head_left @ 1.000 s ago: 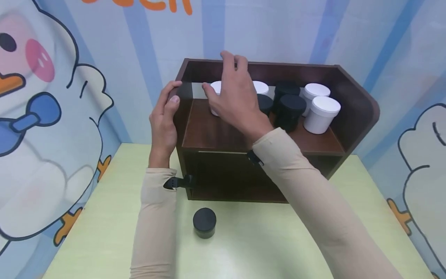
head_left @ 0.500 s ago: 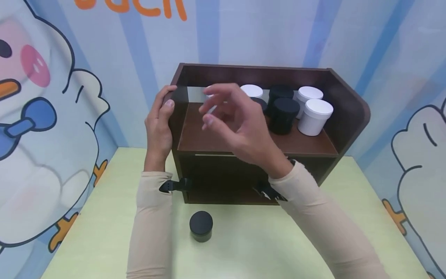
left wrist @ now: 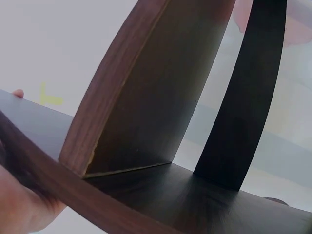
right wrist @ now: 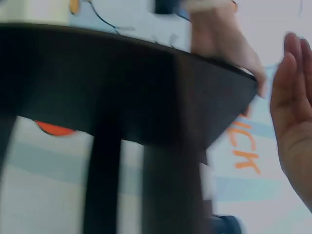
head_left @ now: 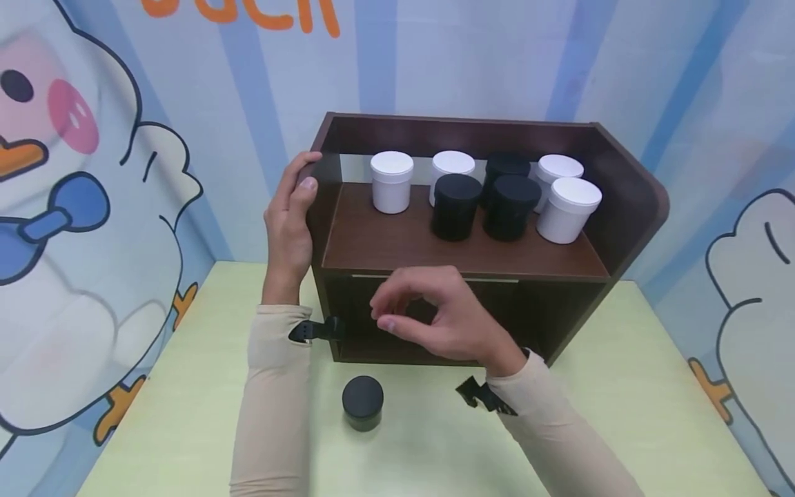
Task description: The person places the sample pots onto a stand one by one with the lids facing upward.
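My left hand [head_left: 288, 228] grips the left side panel of a dark brown two-tier shelf [head_left: 379, 241], fingers over its edge. My right hand [head_left: 441, 314] hovers in front of the lower compartment, fingers loosely curved and holding nothing. On the upper tier, a white jar [head_left: 392, 185] stands apart at the left. To its right are a partly hidden white jar [head_left: 452, 163], a front black jar [head_left: 456, 210], another black jar [head_left: 511, 210] and a white jar [head_left: 566, 214]. Another black jar [head_left: 363, 404] stands on the table before the shelf.
The shelf stands on a pale yellow-green table [head_left: 180, 386] against a blue striped backdrop [head_left: 422, 62] with cartoon ducks. Its right side panel [head_left: 633, 200] rises beside the white jars. A dark lower compartment [head_left: 360, 324] opens toward me.
My right hand has drawn back from the left white jar and lowered to in front of the shelf, leaving that jar standing in view. My left hand keeps its hold on the side panel.
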Motion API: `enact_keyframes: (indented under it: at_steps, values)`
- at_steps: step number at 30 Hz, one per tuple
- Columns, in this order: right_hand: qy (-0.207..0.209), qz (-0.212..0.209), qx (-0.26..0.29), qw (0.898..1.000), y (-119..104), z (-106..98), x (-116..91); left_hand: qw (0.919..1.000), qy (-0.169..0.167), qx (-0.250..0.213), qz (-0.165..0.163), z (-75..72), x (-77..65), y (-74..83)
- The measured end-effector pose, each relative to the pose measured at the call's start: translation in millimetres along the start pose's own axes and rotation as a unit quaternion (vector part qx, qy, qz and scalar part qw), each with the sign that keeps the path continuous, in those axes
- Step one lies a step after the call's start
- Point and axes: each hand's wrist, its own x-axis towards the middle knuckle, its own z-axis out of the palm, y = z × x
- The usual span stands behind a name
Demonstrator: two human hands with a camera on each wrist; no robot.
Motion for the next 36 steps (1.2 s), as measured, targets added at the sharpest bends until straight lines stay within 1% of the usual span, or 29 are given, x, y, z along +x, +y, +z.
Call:
enact_keyframes:
  at_steps: [4, 6, 8, 12, 14, 19, 22, 27, 31, 36]
  values:
    - [0.044, 0.017, -0.001, 0.999, 17.3, 25.3, -23.7, 0.9999, 0.004, 0.013, 0.01, 0.5, 0.2, -0.1]
    - [0.056, 0.039, -0.001, 0.998, 25.9, 36.8, -34.7, 0.9998, 0.004, 0.016, 0.011, 0.7, 0.3, -0.1]
    - [0.059, 0.065, -0.003, 0.996, 33.8, 46.7, -44.6, 0.9998, 0.005, 0.013, 0.013, 0.4, 0.4, 0.2]
    - [0.051, 0.129, -0.012, 0.99, 48.5, 62.8, -62.1, 0.9999, 0.004, 0.009, 0.011, 0.0, 0.8, -0.1]
    - [0.044, 0.164, -0.015, 0.985, 55.5, 69.8, -69.8, 0.9999, 0.003, 0.01, 0.008, 0.0, 0.7, -0.4]
    - [0.014, 0.246, -0.031, 0.969, 69.8, 87.1, -86.3, 1.0, 0.003, 0.007, 0.005, 0.4, 0.4, -0.4]
    - [-0.01, 0.279, -0.049, 0.959, 75.4, 97.8, -94.1, 0.9999, 0.005, 0.008, 0.011, 0.7, 0.9, -0.5]
    - [-0.041, 0.303, -0.088, 0.948, 82.7, 115.1, -104.8, 0.9998, 0.006, 0.01, 0.014, 0.4, 0.9, -1.7]
    - [-0.051, 0.318, -0.098, 0.942, 86.7, 124.8, -110.4, 0.9999, 0.006, 0.009, 0.014, -0.1, 1.2, -1.8]
    - [-0.048, 0.307, -0.107, 0.944, 88.9, 131.2, -115.3, 0.9998, 0.007, 0.005, 0.017, 0.8, 1.6, -1.3]
